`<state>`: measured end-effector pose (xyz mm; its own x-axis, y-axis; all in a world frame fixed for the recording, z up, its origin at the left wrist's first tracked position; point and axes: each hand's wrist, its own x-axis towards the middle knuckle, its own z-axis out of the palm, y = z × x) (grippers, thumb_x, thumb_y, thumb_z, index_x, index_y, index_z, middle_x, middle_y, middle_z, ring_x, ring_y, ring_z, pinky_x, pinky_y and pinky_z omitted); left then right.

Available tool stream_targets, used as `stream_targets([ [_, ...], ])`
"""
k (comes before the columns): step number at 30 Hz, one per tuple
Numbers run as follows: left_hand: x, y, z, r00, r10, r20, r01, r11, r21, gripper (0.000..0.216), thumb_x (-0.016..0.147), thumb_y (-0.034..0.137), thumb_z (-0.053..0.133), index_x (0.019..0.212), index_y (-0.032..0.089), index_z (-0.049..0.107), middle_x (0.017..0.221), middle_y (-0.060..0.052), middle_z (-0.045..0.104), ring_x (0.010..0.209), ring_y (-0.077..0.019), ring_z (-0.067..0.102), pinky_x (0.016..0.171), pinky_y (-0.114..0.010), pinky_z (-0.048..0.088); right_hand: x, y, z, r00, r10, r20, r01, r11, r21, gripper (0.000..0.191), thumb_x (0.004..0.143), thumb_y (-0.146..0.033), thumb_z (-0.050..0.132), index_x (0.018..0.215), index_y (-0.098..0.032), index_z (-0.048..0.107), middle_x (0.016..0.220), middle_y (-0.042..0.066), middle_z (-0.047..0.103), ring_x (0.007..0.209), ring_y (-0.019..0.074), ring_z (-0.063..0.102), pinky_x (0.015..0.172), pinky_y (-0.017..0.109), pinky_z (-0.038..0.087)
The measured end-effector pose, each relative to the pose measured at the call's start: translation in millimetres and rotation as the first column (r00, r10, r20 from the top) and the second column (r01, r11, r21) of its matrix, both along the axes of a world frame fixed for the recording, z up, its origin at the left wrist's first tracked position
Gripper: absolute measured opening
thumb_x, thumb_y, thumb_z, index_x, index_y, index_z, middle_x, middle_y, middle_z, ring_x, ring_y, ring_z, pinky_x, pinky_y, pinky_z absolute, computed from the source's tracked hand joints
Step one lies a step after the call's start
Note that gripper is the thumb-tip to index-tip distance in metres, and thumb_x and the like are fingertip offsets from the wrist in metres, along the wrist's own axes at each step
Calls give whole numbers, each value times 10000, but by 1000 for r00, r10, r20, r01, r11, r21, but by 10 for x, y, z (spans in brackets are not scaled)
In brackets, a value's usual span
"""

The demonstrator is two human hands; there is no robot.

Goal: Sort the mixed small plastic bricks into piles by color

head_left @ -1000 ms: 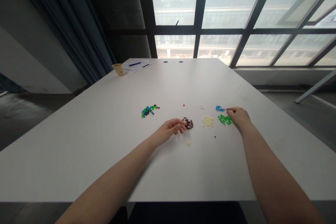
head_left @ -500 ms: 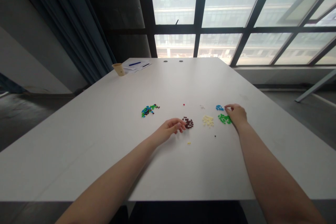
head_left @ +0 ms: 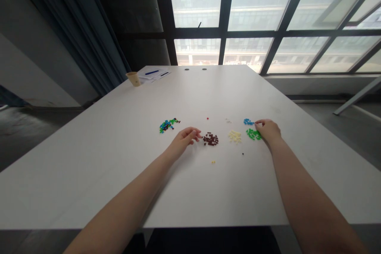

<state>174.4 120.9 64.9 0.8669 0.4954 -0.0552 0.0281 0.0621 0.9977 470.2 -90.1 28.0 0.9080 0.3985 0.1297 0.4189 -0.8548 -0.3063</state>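
Small coloured pieces lie in heaps on the white table. My left hand rests just left of the dark brown heap, with its fingers curled together; anything in them is hidden. My right hand sits at the right edge of the green heap. Its pinched fingertips reach toward the small blue heap. A cream heap lies between the brown and green ones. A mixed blue, green and brown heap lies further left.
Stray pieces are scattered about: a red one, pale ones, a black one, yellow ones. At the far left corner stand a paper cup and papers with a blue pen. Windows fill the wall behind.
My left hand has drawn back to the left, off the brown heap. My right hand has stayed at the green heap, shifting slightly.
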Motion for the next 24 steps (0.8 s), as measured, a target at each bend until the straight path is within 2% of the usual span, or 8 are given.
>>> stream_targets([
  [5, -24, 120, 28, 991, 135, 12, -135, 990, -44, 318, 705, 457, 605, 850, 175, 591, 784, -16, 599, 671, -90, 535, 579, -187, 374, -43, 33, 16, 999, 32, 24, -31, 999, -41, 317, 732, -397, 483, 918, -251, 693, 903, 76, 622, 811, 209, 561, 656, 307, 408],
  [10, -15, 114, 40, 991, 130, -1, -130, 991, -30, 314, 703, 447, 599, 854, 172, 575, 781, -15, 590, 666, -89, 536, 570, -183, 374, -54, 42, 21, 998, 62, 21, -61, 997, -47, 310, 742, -362, 469, 930, -265, 696, 873, 73, 618, 787, 205, 559, 637, 307, 399],
  [13, -15, 169, 47, 989, 151, 0, -151, 989, 9, 312, 700, 444, 593, 856, 175, 577, 791, -18, 598, 666, -91, 543, 571, -187, 377, -63, 33, 37, 997, 61, 46, -62, 998, 5, 294, 732, -331, 477, 907, -252, 700, 862, 73, 619, 778, 206, 559, 633, 306, 395],
  [15, -42, 291, 55, 972, 233, 14, -233, 968, 92, 306, 701, 431, 581, 869, 175, 581, 812, -26, 608, 673, -99, 549, 573, -197, 385, -81, 27, 62, 997, 49, 67, -53, 997, 59, 291, 731, -329, 481, 895, -229, 701, 858, 78, 622, 772, 208, 559, 638, 307, 394],
  [18, -139, 575, 60, 899, 430, 80, -433, 849, 302, 281, 726, 381, 533, 909, 173, 584, 828, -39, 619, 690, -122, 557, 601, -228, 409, -146, 38, 127, 996, 49, 81, -58, 991, 120, 303, 739, -342, 483, 891, -196, 701, 845, 89, 626, 763, 213, 557, 657, 315, 396],
  [20, -224, 762, 43, 831, 543, 119, -522, 689, 503, 252, 751, 340, 492, 912, 179, 600, 850, -49, 623, 730, -145, 561, 652, -261, 430, -225, 66, 180, 993, 80, 88, -93, 984, 153, 311, 745, -343, 483, 889, -174, 701, 824, 95, 626, 755, 214, 557, 670, 316, 397],
  [22, -292, 889, 1, 808, 585, 74, -446, 525, 725, 219, 754, 290, 484, 874, 185, 634, 894, -59, 615, 767, -166, 555, 718, -296, 431, -331, 108, 229, 984, 144, 105, -162, 968, 194, 311, 751, -343, 479, 873, -161, 699, 806, 93, 628, 742, 205, 556, 681, 309, 397],
  [24, -322, 935, -61, 805, 591, -50, -261, 429, 865, 212, 747, 252, 490, 846, 195, 669, 923, -70, 601, 826, -199, 549, 747, -322, 420, -451, 158, 269, 965, 232, 124, -256, 936, 241, 299, 756, -339, 473, 849, -163, 696, 796, 79, 634, 719, 185, 550, 687, 291, 397],
])
